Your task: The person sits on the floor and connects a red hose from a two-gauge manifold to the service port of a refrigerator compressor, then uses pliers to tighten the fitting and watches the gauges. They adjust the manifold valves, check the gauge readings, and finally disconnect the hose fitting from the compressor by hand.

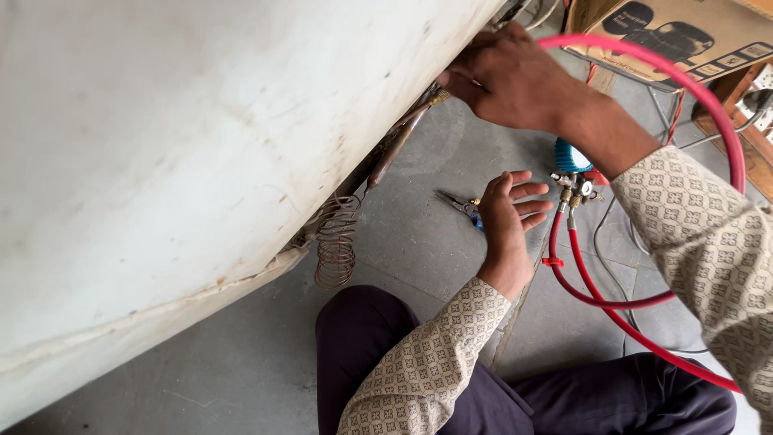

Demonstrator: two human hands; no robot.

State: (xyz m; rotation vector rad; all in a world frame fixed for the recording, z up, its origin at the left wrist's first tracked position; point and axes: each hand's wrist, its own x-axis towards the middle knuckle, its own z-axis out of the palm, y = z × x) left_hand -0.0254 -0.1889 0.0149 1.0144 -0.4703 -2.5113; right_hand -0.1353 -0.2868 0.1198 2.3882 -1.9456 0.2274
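At top centre, the right hand (507, 76) pinches a brass fitting (439, 97) on copper tubing (398, 141) beneath a tilted white appliance (177, 161); the left hand (507, 217), open, hovers mid-frame over pliers (459, 204) on the floor (241, 354), beside red hoses (596, 294).

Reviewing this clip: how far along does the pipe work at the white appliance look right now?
Already set up: the gauge manifold with red hoses lies on the floor, and the copper coil hangs free. In hand: the right hand pinches a brass fitting on the copper tube at the white appliance. The left hand is open above the pliers, not yet gripping them. Whether a hose joins that fitting is hidden.
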